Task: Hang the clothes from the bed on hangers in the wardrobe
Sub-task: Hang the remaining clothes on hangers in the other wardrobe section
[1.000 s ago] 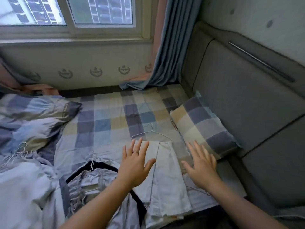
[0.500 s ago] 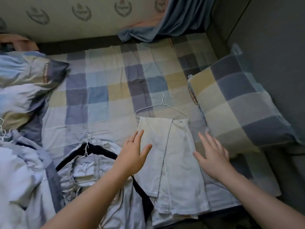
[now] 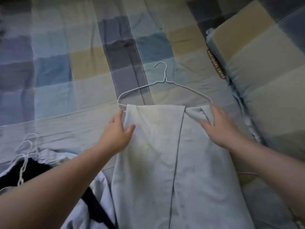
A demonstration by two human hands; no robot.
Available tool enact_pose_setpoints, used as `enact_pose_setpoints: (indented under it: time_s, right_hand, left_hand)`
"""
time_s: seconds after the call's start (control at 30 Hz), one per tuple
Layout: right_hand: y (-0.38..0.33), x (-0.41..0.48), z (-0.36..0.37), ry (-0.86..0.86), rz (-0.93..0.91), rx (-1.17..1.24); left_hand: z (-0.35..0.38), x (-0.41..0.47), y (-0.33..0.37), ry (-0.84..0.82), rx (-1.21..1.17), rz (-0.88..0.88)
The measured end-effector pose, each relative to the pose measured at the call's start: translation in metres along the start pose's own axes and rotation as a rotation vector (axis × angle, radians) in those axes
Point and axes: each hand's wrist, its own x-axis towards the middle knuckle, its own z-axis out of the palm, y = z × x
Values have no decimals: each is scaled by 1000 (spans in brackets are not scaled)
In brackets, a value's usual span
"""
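Note:
A pale folded garment (image 3: 158, 146) lies flat on the checked bed sheet (image 3: 82, 66), draped over the lower bar of a white wire hanger (image 3: 162, 83) whose hook points away from me. My left hand (image 3: 118, 131) pinches the garment's upper left edge, thumb on top, just below the hanger's left corner. My right hand (image 3: 219, 128) lies on the bunched upper right corner of the garment with its fingers closing around the fold, near the hanger's right end.
A checked pillow (image 3: 264, 71) lies along the right side. At lower left sit several white wire hangers (image 3: 26, 151) on a dark and light pile of clothes (image 3: 41, 166). Checked sheet stretches beyond the hanger.
My view has tilted down and come closer. Both hands have moved forward from hovering over the garment to its top corners at the hanger, and now take hold of the cloth.

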Motion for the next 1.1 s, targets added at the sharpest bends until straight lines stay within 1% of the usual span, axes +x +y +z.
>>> enact_pose_setpoints:
  time_s: [0.1, 0.2, 0.3, 0.4, 0.57, 0.67, 0.9, 1.03, 1.1]
  right_hand:
    - [9, 43, 21, 6, 46, -5]
    - [13, 73, 30, 5, 88, 111]
    - [16, 91, 30, 15, 146, 222]
    - [18, 98, 28, 69, 180, 341]
    - [21, 97, 8, 162, 245, 638]
    - [22, 88, -12, 199, 257, 767]
    - [27, 30, -62, 266, 264, 920]
    - [28, -30, -89, 308, 240, 913]
    - [29, -65, -102, 329, 258, 928]
  left_hand:
    - [11, 46, -13, 68, -85, -53]
    - [18, 79, -13, 113, -157, -86]
    - [19, 100, -6, 172, -194, -82]
    - [20, 107, -1, 204, -229, -96]
    - [19, 98, 13, 195, -255, -110]
    - [10, 86, 28, 216, -280, -103]
    - [-38, 34, 58, 259, -342, -88]
    - [-70, -22, 76, 236, -425, -49]
    - [-89, -54, 82, 229, -462, -46]
